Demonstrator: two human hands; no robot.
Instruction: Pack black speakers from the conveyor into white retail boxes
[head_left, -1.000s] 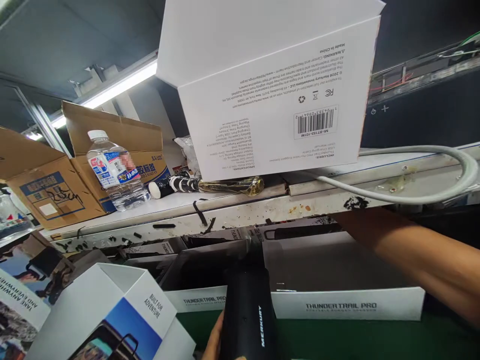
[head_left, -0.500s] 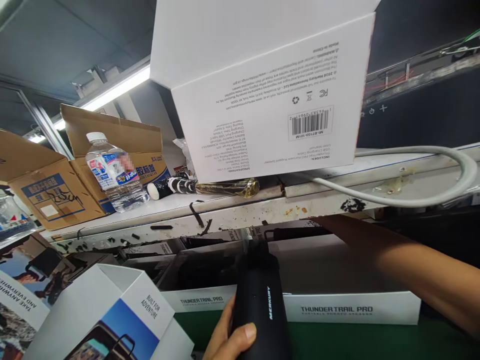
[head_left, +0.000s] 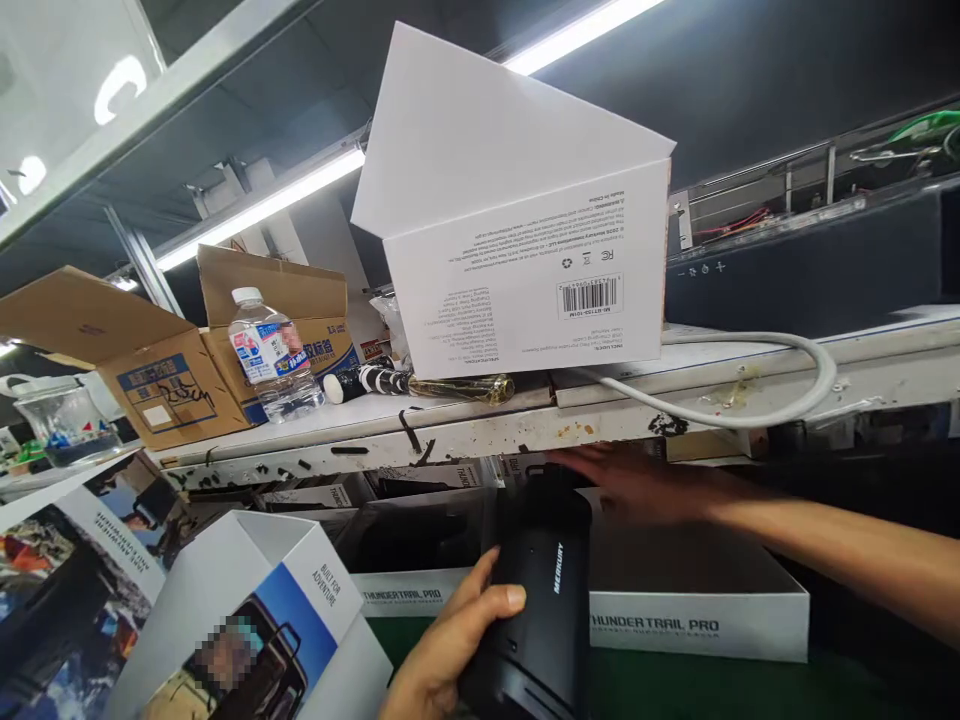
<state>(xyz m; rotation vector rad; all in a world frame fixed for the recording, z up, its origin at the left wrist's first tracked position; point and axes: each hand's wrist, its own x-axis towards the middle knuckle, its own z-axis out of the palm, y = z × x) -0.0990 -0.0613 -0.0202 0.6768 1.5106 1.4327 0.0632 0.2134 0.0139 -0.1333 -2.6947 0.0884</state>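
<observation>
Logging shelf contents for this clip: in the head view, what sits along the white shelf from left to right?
Cardboard boxes → water bottle → black-and-white striped tube → amber tube → white printed box → grey cable.

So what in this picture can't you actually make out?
- Head view: the right hand is motion-blurred; its fingers and what they touch are unclear.
- The black speaker in the left hand is cut off by the bottom edge.
- Fine print on the upright white box is upside down and too small.
- The water bottle label is partly blurred.
</observation>
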